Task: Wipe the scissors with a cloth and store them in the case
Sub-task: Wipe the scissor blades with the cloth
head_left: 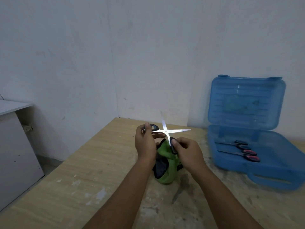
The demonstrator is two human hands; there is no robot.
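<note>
At frame centre, black-handled steel scissors (165, 130) are spread into a cross, the left hand (145, 142) pinching one handle loop, the right hand (188, 151) the other. A crumpled green cloth (166, 172) bunches just below. Wiping seems in hand; next, close the blades carefully and reach right to the open blue plastic case (280, 162).

Silver blades on my black-handled scissors (165, 131), green cloth (166, 178) with a dark patch, see-through blue case (272, 172), pale wood-grain table (82, 171).
</note>
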